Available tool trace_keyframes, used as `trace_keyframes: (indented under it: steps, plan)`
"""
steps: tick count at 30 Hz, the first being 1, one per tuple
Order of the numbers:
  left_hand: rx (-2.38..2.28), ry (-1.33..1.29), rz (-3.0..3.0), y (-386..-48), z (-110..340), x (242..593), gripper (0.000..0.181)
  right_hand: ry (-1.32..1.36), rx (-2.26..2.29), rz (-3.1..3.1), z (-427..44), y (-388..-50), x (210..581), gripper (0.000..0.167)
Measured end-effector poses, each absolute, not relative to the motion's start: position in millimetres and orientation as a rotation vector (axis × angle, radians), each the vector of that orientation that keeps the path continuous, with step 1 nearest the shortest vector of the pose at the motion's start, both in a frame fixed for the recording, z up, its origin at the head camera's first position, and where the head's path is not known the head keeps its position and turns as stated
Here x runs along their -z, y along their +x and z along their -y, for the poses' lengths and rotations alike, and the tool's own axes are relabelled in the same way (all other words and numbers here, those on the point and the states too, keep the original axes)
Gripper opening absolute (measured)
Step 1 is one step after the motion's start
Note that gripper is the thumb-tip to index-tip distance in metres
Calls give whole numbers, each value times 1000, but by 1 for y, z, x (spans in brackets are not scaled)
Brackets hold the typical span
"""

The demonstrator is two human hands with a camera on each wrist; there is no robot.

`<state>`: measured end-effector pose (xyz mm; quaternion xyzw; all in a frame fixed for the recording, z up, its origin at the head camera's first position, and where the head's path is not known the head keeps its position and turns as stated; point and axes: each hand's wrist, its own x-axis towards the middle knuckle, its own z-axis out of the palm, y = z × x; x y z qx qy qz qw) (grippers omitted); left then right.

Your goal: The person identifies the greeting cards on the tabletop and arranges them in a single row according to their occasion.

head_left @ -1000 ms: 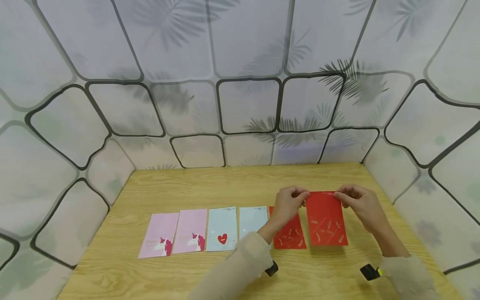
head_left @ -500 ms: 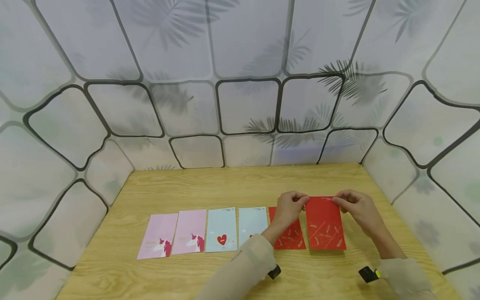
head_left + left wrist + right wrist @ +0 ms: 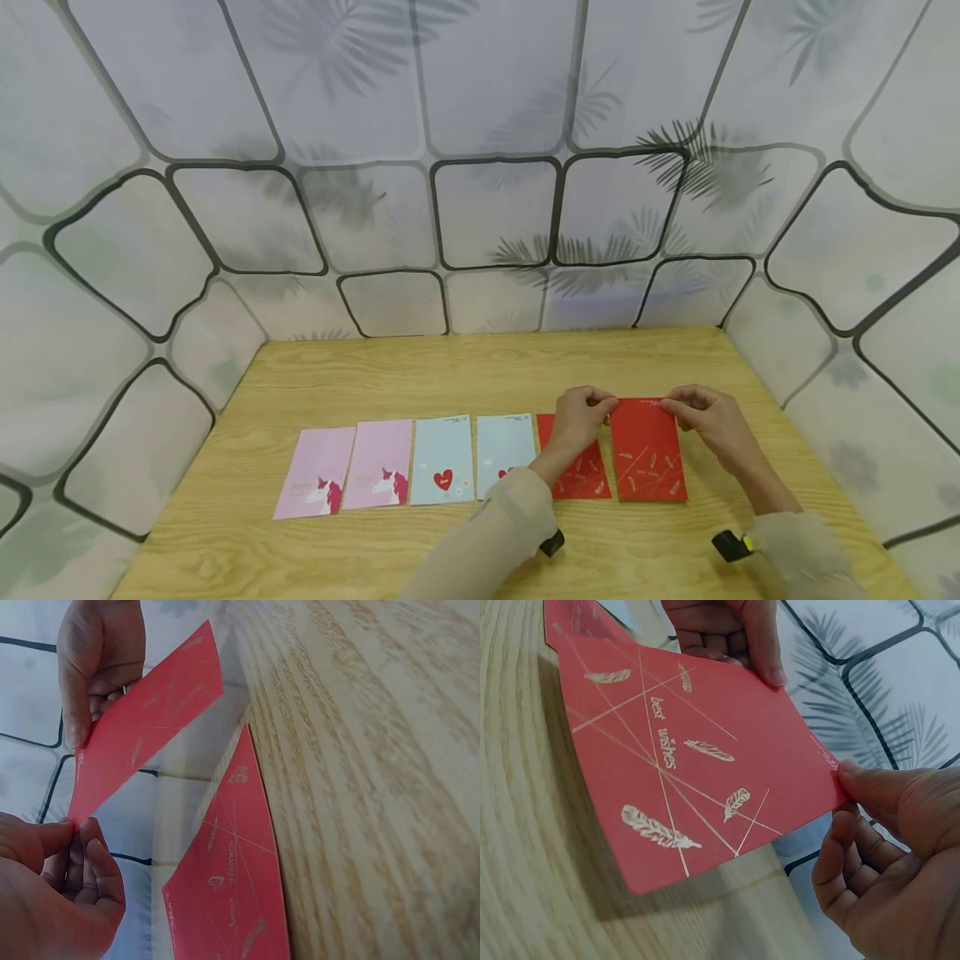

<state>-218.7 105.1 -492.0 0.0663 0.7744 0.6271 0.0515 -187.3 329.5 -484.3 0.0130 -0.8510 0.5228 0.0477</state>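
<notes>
Both hands hold one red greeting card (image 3: 648,454) by its far corners. The left hand (image 3: 579,423) pinches the far left corner between thumb and fingers. At the far right corner, the right hand (image 3: 708,417) pinches it the same way. In the right wrist view the card (image 3: 682,757) shows gold feathers, crossing lines and the words "best wishes". Its far edge is raised above the table, while its near edge is at or close to the wood. A second red card (image 3: 581,471) lies just left of it, partly hidden by the left wrist.
Left of the red cards, a row continues with two light blue cards (image 3: 442,454) bearing red hearts and two pink cards (image 3: 382,458) with unicorns. All lie on the wooden table (image 3: 420,375). A patterned curtain wall (image 3: 495,217) stands behind and on both sides.
The held red card has come down and slightly toward the near side, with both hands lowering together. Its near edge is now closer to the table. The other cards have stayed put.
</notes>
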Motion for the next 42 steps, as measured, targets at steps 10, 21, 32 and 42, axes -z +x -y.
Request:
trace_keyframes:
  steps: [10,21,32,42]
  plan:
    - [-1843,225,-2418,-221,-108,500,10,43,-1574,2599,-332,-193,496,32]
    - [-1525,167,-2709,-225,-113,511,11,15,-1519,2650,-334,-198,513,30]
    - [-1299,214,-2931,-228,-113,514,12,2,-1386,2699,-330,-204,519,24]
    - [-1078,268,-3069,-231,-113,516,16,27,-1313,2735,-328,-207,526,24]
